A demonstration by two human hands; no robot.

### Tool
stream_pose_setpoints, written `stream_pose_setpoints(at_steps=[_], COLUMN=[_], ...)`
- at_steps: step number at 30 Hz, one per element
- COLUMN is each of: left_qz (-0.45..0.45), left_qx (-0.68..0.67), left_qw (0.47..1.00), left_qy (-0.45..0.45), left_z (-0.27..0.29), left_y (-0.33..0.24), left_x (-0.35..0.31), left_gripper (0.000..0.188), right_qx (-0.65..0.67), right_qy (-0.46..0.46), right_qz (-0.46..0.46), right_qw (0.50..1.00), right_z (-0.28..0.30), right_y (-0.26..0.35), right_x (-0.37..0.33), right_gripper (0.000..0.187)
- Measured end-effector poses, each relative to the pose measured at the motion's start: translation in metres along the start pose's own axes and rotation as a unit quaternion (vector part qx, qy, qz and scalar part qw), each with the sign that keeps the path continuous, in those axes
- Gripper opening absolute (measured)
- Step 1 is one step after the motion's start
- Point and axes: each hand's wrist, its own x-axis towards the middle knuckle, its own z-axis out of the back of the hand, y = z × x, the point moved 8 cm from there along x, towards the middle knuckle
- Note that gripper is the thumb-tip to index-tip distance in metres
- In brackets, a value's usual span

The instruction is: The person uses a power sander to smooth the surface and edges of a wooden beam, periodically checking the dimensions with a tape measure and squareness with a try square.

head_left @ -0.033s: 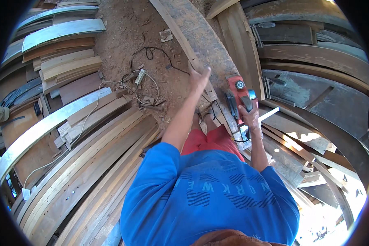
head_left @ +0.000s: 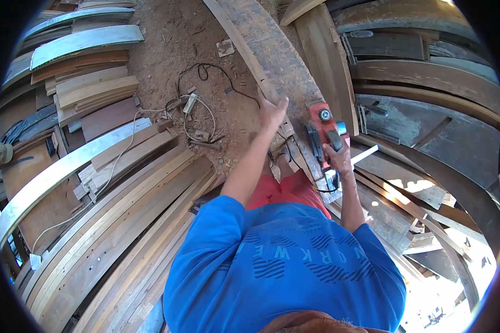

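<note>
While the right hand (head_left: 339, 157) wraps around one red-and-black electric planer (head_left: 319, 126), I see the left hand (head_left: 273, 112) clasping one long, narrow wooden board (head_left: 246, 53).

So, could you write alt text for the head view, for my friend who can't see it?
Seen from above, a right hand grips a red power planer at a bench, while the left hand is on a long wood strip. Below is a blue shirt; wood lies piled on both sides.
</note>
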Motion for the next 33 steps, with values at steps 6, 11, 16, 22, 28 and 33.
stream_pose_setpoints(at_steps=[6, 11, 16, 22, 28, 33], left_qz=[-0.010, 0.065, 0.129, 0.201, 0.188, 0.157], left_qx=[-0.137, -0.244, -0.331, -0.451, -0.407, -0.533], left_qw=[0.990, 0.942, 0.893, 0.848, 0.867, 0.805], left_qy=[0.012, 0.222, 0.276, 0.189, 0.219, 0.209], left_z=[0.003, -0.004, 0.014, -0.001, -0.006, -0.007], left_y=[0.028, 0.018, 0.075, 0.091, 0.085, 0.093], left_x=[-0.024, -0.079, -0.094, -0.089, -0.080, -0.077], left_gripper=[0.109, 0.103, 0.088, 0.073, 0.065, 0.053], right_qx=[0.026, 0.145, 0.204, 0.141, 0.086, 0.037], right_qy=[0.085, 0.087, 0.207, 0.263, 0.255, 0.228], right_qz=[-0.045, 0.028, 0.052, 0.080, 0.110, 0.116], right_qw=[0.995, 0.985, 0.955, 0.951, 0.957, 0.966], right_z=[-0.020, 0.001, -0.016, -0.045, -0.048, -0.063], right_y=[0.032, 0.089, 0.143, 0.142, 0.113, 0.140], right_x=[-0.006, -0.025, -0.043, -0.058, -0.081, -0.064], right_gripper=[0.026, 0.044, 0.053, 0.052, 0.057, 0.060])
